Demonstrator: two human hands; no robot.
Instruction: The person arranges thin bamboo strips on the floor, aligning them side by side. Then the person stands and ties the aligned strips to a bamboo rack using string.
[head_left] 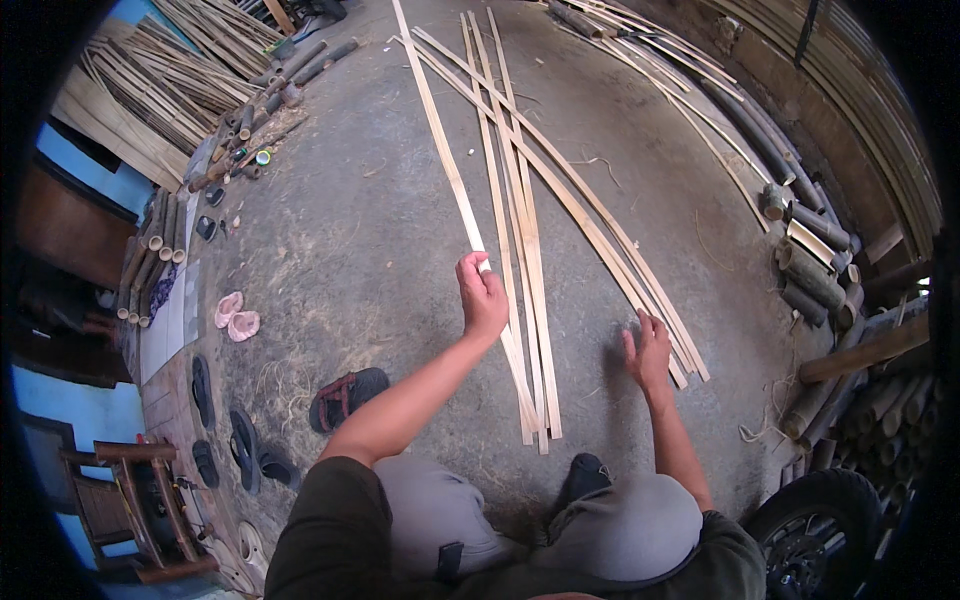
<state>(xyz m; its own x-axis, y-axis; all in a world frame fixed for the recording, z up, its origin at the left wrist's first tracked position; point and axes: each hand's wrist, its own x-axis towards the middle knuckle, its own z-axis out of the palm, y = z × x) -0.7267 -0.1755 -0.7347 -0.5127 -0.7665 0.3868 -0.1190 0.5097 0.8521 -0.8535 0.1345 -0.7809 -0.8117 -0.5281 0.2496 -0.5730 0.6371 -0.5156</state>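
Note:
My left hand (pixel 483 297) is closed around a long, pale bamboo strip (pixel 448 168), which runs from my fist to the far edge of the view. Just right of it, several bamboo strips (pixel 532 300) lie lengthwise on the floor, their near ends close to my feet. Other strips (pixel 585 222) cross over them at the far end and slant toward the near right. My right hand (pixel 650 352) is beside the near ends of these slanting strips, thumb and fingers apart, with nothing visible in it. Whether its fingertips touch a strip, I cannot tell.
Bamboo poles and cut pieces (pixel 812 270) line the right wall, with a wheel (pixel 815 535) at the near right. Pink slippers (pixel 238 316) and dark sandals (pixel 244 447) lie to the left. Stacked slats (pixel 165 85) and a wooden chair (pixel 140 505) stand beyond.

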